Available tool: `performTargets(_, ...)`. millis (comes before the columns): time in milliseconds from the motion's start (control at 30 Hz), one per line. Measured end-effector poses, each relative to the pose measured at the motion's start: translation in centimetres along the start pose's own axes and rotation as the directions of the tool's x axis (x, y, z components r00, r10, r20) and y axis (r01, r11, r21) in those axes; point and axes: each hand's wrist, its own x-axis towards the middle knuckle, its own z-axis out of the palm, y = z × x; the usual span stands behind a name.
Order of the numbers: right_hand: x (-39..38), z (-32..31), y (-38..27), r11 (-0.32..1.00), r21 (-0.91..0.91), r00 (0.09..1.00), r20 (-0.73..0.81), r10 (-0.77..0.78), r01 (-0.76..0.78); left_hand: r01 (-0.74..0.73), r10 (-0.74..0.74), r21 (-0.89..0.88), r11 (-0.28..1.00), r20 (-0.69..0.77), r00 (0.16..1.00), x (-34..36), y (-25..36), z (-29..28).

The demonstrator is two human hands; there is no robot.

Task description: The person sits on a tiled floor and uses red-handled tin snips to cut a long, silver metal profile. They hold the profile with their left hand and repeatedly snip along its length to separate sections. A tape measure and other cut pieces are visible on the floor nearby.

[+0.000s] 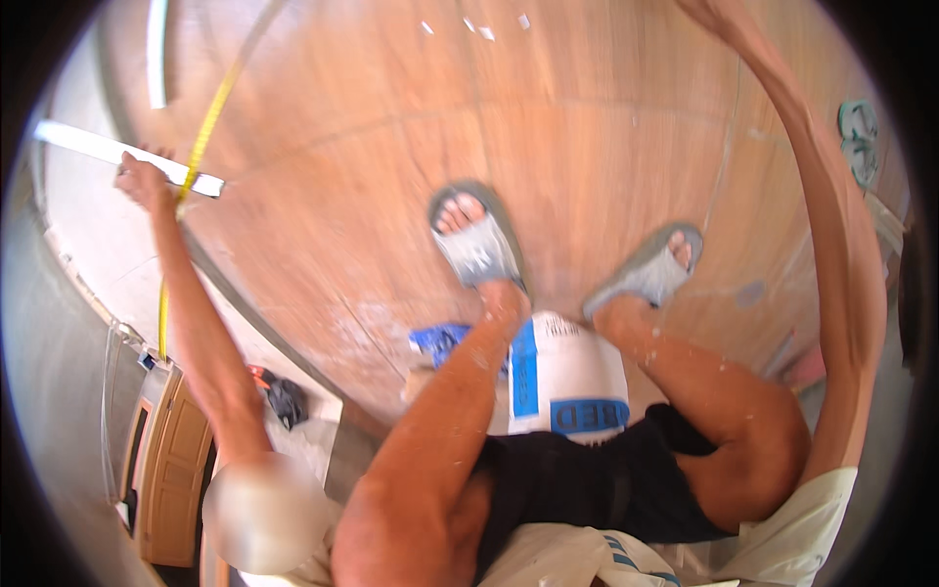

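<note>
My left hand (145, 181) reaches out at the far left, its fingers closed over the edge of a flat white strip (93, 144). A yellow tape measure (208, 125) crosses near the strip's right end. It curves up past the top edge, and another stretch runs down beside my left forearm. My right arm stretches up along the right side. Only part of my right hand (709, 12) shows at the top edge; its fingers are out of sight.
I sit on a white bucket (567, 377) with blue print. A second white strip (156, 54) and small white scraps (486, 32) lie on the brownish floor. A blue crumpled thing (440, 339), a dark bundle (287, 401), green sandals (858, 142) and a wooden cabinet (176, 470) surround me.
</note>
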Motion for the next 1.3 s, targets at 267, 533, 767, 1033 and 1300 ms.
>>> performTargets(267, -11.5, -22.1, -6.4, 0.983, 0.113, 0.986, 0.101, 0.133, -0.144, -0.340, 0.458, 0.308, 0.888, -0.545, 0.703, -5.2, 10.6, 1.2)
performTargets(533, -24.6, -33.9, -20.0, 0.736, 0.618, 0.893, -0.119, 0.434, -0.276, -0.227, 0.069, -0.828, 0.513, -0.224, 0.972, -18.5, 30.6, -5.0)
performTargets(767, -30.6, -31.3, -38.7, 0.626, 0.705, 0.935, 0.163, 0.314, -0.334, 0.316, 0.156, -0.936, 0.153, 0.339, 0.928, -31.1, 39.4, -12.6)
performTargets(1033, -38.3, -30.6, -46.4, 0.601, 0.721, 0.933, 0.332, 0.135, -0.344, 0.588, 0.147, -0.808, -0.023, 0.580, 0.802, -42.2, 40.8, -16.1)
performTargets(1300, -46.5, -30.4, -49.6, 0.578, 0.726, 0.923, 0.353, 0.154, -0.374, 0.806, 0.304, -0.532, -0.260, 0.747, 0.591, -49.4, 36.9, -13.3)
